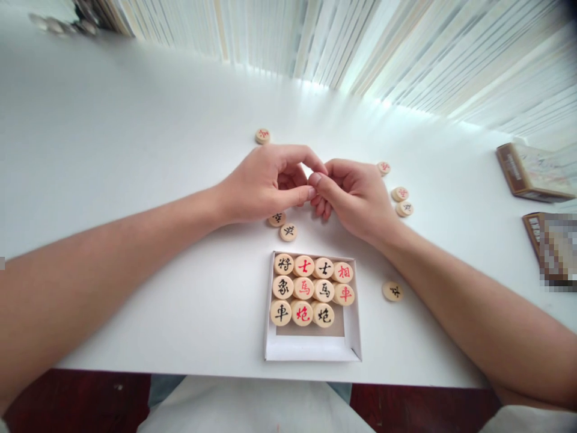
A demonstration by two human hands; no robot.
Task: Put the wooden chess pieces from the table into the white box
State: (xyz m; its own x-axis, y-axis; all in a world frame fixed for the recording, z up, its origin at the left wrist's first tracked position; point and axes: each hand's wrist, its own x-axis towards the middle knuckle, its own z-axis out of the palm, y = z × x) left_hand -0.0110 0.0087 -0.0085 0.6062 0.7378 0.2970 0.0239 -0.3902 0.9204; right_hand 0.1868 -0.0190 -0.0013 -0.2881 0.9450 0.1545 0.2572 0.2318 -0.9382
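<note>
My left hand (265, 183) and my right hand (363, 195) meet at the fingertips above the table. Both have curled fingers, with thumb and forefinger drawn in toward each other. Whatever may be between them is hidden. Beneath my left hand a xiangqi piece (276, 219) is partly covered, and a black-marked piece (288, 232) lies just below it. One red-marked piece (262, 136) sits beyond my left hand. Another red-marked piece (383, 168) shows behind my right hand. Closer to me, an open white box (306, 349) holds rows of pieces with red and black characters.
Right of my right hand lie a red piece (399, 193) and a black piece (405, 208). One more black piece (393, 291) is beside my right forearm. Two brown boxes (534, 171) stand at the far right. A striped curtain (315, 42) hangs behind the white table (135, 132).
</note>
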